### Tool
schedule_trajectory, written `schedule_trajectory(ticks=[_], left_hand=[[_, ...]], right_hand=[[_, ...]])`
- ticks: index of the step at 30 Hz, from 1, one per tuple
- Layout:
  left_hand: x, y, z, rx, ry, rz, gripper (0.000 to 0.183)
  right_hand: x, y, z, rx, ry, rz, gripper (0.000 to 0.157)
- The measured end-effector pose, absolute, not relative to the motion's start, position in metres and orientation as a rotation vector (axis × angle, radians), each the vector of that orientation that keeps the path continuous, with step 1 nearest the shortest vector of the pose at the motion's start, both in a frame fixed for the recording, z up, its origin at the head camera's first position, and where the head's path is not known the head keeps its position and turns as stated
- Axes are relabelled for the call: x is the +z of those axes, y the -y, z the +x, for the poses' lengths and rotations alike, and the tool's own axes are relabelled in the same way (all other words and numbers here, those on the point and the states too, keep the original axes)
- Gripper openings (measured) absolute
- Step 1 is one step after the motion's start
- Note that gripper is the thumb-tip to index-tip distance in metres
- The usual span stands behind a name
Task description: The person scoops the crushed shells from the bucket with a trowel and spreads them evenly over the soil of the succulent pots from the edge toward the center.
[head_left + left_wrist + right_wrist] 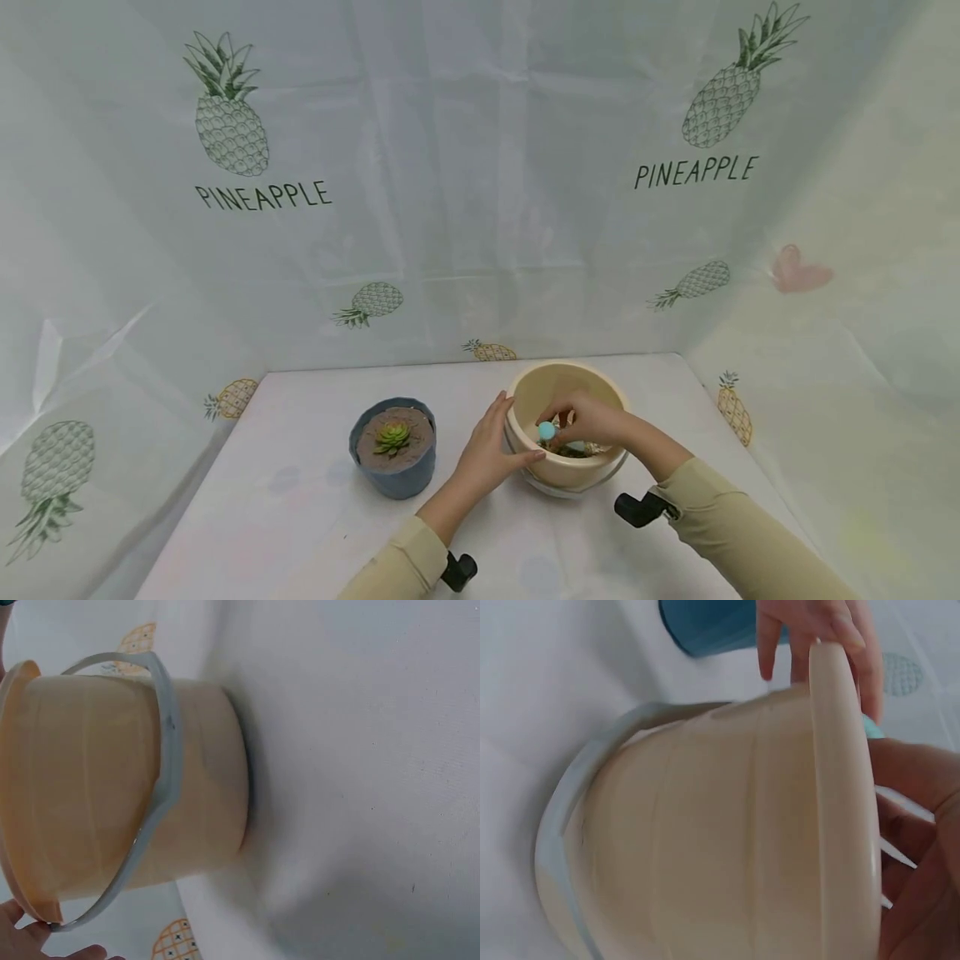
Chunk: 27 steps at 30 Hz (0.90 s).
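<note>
A cream bucket (567,474) with a grey-white handle (169,750) stands upright on the table. My left hand (486,448) holds its rim at the left front, thumb along the front edge and fingers at the left side. My right hand (592,419) reaches inside, its fingertips pinching a turquoise round-ended thing (547,431); its lower part is hidden. Small brown and whitish things (592,449) lie in the bucket, too small to make out. In the right wrist view the bucket wall (705,840) covers most of what is inside.
A blue pot (401,483) stands left of the bucket, holding a green succulent (392,437) in brown soil. The white table (300,517) is backed by a pale curtain (465,208) printed with pineapples, which also hangs at both sides.
</note>
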<state>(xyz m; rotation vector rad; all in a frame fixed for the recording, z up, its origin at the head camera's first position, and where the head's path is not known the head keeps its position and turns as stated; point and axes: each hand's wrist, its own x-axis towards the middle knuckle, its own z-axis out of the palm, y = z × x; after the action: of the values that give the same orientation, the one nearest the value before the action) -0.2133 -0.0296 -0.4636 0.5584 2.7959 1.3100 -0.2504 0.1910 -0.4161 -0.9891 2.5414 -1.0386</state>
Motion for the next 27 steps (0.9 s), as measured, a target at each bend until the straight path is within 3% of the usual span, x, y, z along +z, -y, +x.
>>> schedule_trajectory(ticks=[10, 20, 27], left_hand=[[-0.465, 0.03, -0.213, 1.288, -2.812, 0.535, 0.101], [-0.465, 0.029, -0.214, 1.247, -2.853, 0.528, 0.1], [-0.464, 0.029, -0.214, 1.237, -2.853, 0.517, 0.101]], right_hand=[[-0.417, -0.204, -0.254, -1.343, -2.499, -0.814, 0.017], [-0.411, -0.218, -0.254, -1.353, -2.549, -0.741, 0.04], [-0.41, -0.228, -0.257, -1.31, -2.726, -0.728, 0.035]])
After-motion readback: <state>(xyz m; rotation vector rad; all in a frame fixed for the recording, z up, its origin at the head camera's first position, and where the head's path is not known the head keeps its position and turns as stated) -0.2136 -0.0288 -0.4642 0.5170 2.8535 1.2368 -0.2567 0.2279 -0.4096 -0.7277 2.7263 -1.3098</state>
